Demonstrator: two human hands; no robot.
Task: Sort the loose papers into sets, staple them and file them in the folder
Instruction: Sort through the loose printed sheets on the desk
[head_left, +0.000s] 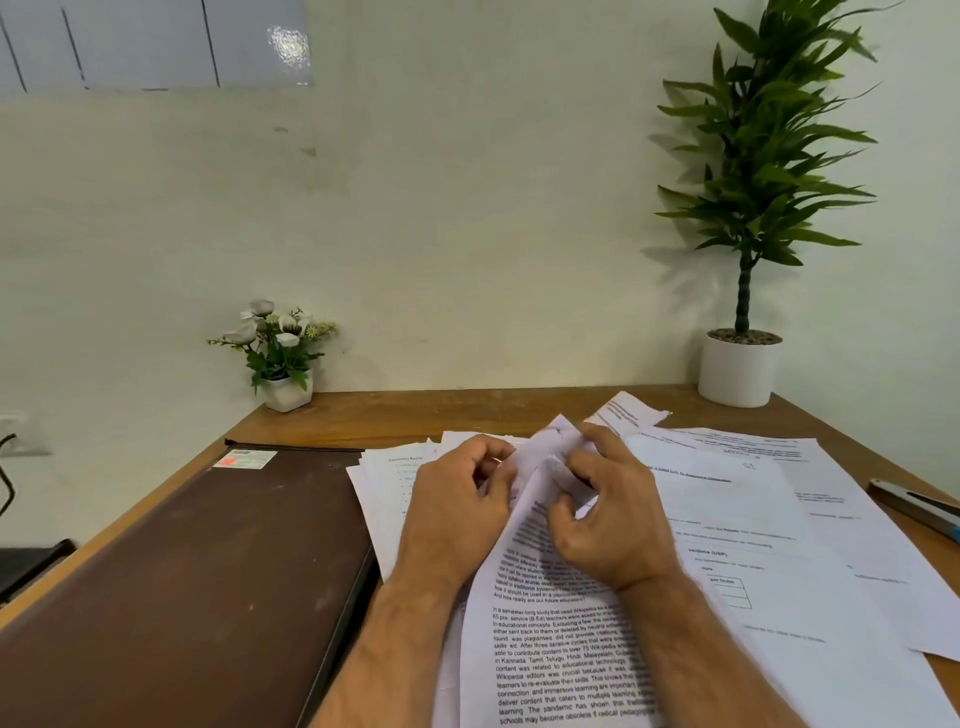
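Flower pot (287, 392) left, tall plant (748, 208) right, on desk (415, 415).

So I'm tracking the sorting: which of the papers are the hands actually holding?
The densely printed sheet in the middle; left hand and right hand pinch its crumpled top edge. The other papers lie flat on the desk.
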